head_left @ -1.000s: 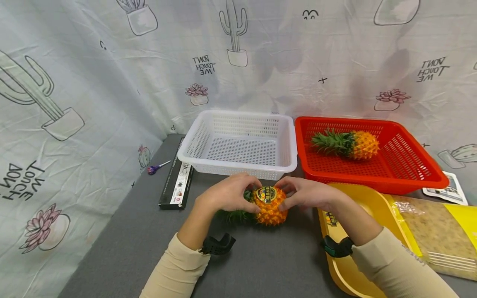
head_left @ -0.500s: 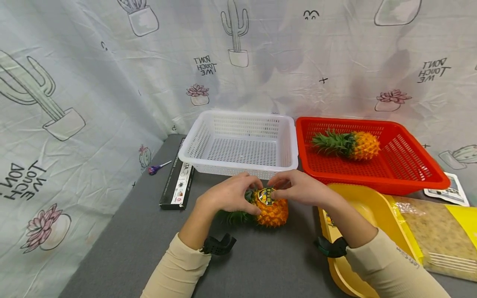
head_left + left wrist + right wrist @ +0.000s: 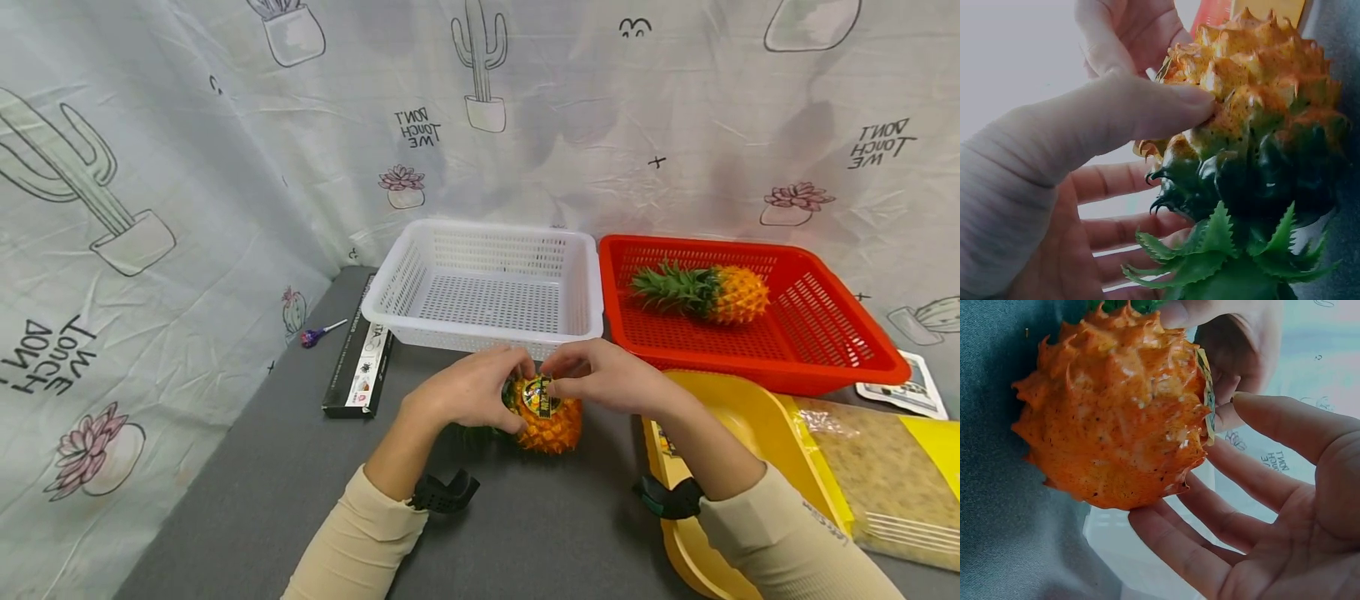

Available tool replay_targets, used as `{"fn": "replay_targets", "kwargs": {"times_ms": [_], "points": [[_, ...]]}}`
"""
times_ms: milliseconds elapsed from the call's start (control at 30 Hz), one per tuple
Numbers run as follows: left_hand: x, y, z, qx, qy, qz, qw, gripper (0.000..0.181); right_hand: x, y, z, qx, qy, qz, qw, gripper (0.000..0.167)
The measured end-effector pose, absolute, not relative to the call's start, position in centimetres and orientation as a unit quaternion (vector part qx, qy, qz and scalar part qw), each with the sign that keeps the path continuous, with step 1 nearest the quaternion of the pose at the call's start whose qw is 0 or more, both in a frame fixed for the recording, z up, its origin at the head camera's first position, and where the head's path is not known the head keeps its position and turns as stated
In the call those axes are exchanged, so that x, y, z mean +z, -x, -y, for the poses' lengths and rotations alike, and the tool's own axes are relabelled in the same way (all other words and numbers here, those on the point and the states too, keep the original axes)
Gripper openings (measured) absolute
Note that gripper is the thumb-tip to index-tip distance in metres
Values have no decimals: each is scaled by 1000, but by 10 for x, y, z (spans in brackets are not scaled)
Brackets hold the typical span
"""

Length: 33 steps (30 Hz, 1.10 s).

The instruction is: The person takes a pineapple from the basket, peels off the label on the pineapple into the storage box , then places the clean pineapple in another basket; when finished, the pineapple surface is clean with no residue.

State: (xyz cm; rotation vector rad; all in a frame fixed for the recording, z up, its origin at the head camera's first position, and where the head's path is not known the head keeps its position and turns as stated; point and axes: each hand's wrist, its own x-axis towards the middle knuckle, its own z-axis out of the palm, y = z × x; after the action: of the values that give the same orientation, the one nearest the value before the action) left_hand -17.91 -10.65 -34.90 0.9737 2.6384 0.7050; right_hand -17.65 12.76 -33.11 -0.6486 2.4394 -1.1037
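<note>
"While the left hand (image 3: 478, 388) is gripping the pineapple (image 3: 555, 429), its thumb pressing the near side, where is the fruit lying?"

"It's resting on its side on the grey bench (image 3: 525, 525), just in front of the white basket (image 3: 450, 332). Its leafy crown is pointing left, and the left hand is partly hiding it."

"What are the right hand's (image 3: 603, 377) fingers doing?"

"They're standing spread and loosely bent, the thumb lying beside the label (image 3: 538, 396) on the fruit. Whether the thumb is touching the label, I cannot tell."

"And what's crowding them on that side?"

"A yellow tub (image 3: 750, 408) is standing there, and the right forearm (image 3: 712, 442) is crossing above it, covering part of it. Behind the tub, a red basket (image 3: 750, 365) is holding a second pineapple (image 3: 738, 293), also lying on its side. A yellow-edged bag (image 3: 885, 475) is lying to the right of the tub, and a flat card (image 3: 915, 387) is poking out past the red basket's corner."

"What about the left?"

"A long black box (image 3: 345, 379) is lying close along the white basket's left side, with a lollipop (image 3: 310, 337) lying near it. Behind everything, a cactus-printed curtain (image 3: 675, 192) is hanging."
</note>
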Motion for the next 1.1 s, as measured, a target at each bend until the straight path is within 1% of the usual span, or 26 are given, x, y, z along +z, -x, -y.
{"fn": "replay_targets", "kwargs": {"times_ms": [167,467,733,967,1100], "points": [[-348,178,106,234,-314,-913,115,55,-331,177,-128,-392,229,-872,182,29],[-344,177,108,216,-313,-918,113,58,-332,177,-123,-368,243,-883,160,24],[-344,175,108,217,-315,-916,118,58,-335,174,-116,-365,226,-893,137,19],[-345,174,105,218,-322,-914,111,58,-334,169,-113,-371,214,-899,92,6],[-345,174,105,216,-321,-915,111,58,-332,167,-111,-370,217,-900,72,4]]}}
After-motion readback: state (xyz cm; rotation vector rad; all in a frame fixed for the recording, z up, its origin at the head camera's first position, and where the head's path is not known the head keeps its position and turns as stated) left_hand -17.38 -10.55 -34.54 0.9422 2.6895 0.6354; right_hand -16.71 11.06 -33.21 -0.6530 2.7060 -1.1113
